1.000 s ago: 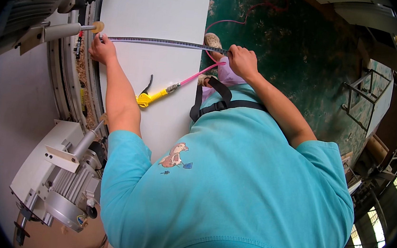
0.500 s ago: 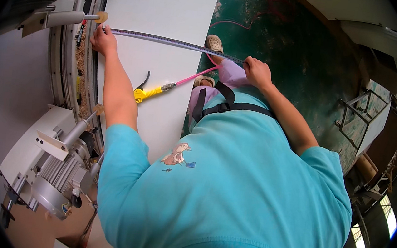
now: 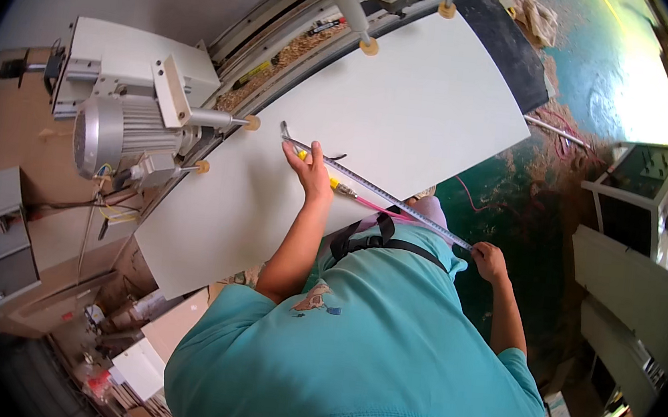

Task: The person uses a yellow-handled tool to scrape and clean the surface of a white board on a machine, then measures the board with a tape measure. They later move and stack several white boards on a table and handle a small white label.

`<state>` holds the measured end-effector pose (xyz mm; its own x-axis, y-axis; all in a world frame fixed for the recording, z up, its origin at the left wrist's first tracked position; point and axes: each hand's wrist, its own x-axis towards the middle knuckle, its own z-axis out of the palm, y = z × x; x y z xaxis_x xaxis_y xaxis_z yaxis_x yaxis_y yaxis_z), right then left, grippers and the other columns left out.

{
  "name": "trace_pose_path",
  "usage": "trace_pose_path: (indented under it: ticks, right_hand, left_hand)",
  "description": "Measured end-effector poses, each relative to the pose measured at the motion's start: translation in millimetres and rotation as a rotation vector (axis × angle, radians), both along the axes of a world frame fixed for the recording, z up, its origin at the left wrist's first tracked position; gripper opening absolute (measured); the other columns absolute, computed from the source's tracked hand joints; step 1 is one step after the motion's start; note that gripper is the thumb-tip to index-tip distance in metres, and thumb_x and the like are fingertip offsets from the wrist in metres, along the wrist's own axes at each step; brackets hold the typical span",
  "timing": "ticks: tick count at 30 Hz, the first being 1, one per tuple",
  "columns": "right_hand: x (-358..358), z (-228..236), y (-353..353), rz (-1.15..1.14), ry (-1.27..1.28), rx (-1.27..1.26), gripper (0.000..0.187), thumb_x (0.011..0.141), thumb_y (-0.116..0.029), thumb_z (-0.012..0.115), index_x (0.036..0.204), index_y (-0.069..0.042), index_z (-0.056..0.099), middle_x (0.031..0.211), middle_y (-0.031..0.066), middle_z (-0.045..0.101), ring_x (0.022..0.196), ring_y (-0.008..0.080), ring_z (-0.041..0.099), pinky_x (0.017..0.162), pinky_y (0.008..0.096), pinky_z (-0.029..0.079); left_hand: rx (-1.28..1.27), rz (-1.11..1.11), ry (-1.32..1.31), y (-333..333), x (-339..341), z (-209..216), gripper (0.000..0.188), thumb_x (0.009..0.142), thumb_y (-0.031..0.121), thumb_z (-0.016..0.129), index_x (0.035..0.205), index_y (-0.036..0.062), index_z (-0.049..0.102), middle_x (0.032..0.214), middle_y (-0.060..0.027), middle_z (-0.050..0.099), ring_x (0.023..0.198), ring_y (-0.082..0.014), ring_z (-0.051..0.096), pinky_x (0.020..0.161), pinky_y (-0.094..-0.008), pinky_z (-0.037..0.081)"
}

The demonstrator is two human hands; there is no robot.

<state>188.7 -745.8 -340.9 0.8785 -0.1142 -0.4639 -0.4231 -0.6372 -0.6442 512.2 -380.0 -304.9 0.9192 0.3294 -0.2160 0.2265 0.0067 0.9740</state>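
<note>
The measuring tape (image 3: 387,195) slants over the white board (image 3: 409,95) to the right hand (image 3: 491,262), whose fingers grasp its lower end; the left hand (image 3: 314,178) has loosely spread fingers alongside — best kept taut, untwisted — clear of the yellow air gun (image 3: 335,184).

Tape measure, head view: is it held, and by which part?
The right hand holds the tape measure by its right end. The left hand is near the other end; whether it holds on there cannot be told.
</note>
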Motion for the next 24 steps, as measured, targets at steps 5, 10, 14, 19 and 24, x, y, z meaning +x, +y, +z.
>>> trace_pose_path:
  ticks: [5,10,14,19,24]
  right_hand:
    - [110,13,-21,0.377,0.117,-0.013,0.018,0.085,-0.018,0.062,0.09,-0.002,0.069,0.083,0.0172,0.066,0.08,0.034,0.066,0.071,0.0413,0.051]
    - [251,52,98,0.68,-0.053,-0.035,0.017,0.086,-0.019,0.061,0.089,-0.004,0.069,0.084,0.0178,0.067,0.081,0.0379,0.065,0.073,0.0457,0.051]
    - [303,81,228,0.94,-0.154,-0.102,0.023,0.091,-0.027,0.057,0.095,-0.009,0.071,0.092,0.0152,0.07,0.087,0.0379,0.066,0.077,0.0472,0.053]
    - [328,102,292,0.995,-0.177,-0.267,0.027,0.093,-0.031,0.054,0.102,-0.008,0.067,0.086,0.0145,0.071,0.084,0.036,0.068,0.075,0.046,0.053]
    - [373,92,227,1.018,0.05,-0.283,0.022,0.091,-0.023,0.058,0.095,-0.005,0.069,0.086,0.016,0.069,0.081,0.0357,0.066,0.073,0.0446,0.052]
  left_hand:
    - [-0.425,0.315,0.2,11,-90,11,0.066,0.103,0.039,0.05,0.151,0.0091,0.017,0.13,-0.0154,0.053,0.101,-0.0226,0.063,0.086,-0.0356,0.049]
    - [-0.468,0.127,0.231,38,-137,-12,0.047,0.104,0.048,0.041,0.11,0.0059,0.061,0.098,-0.007,0.069,0.086,-0.0124,0.063,0.072,-0.027,0.046]
    - [-0.491,0.394,0.068,98,-139,-33,0.041,0.103,0.042,0.047,0.087,0.0068,0.059,0.071,-0.0034,0.06,0.059,-0.012,0.055,0.056,-0.027,0.043]
    - [-0.297,0.956,-0.153,324,-106,-35,0.036,0.101,0.032,0.051,0.076,0.0061,0.056,0.06,-0.0012,0.051,0.049,-0.0111,0.046,0.046,-0.0288,0.037]
    - [0.575,1.303,0.37,546,-147,-82,0.047,0.098,0.043,0.048,0.084,0.0015,0.065,0.08,-0.018,0.069,0.073,-0.0353,0.065,0.063,-0.0424,0.051]
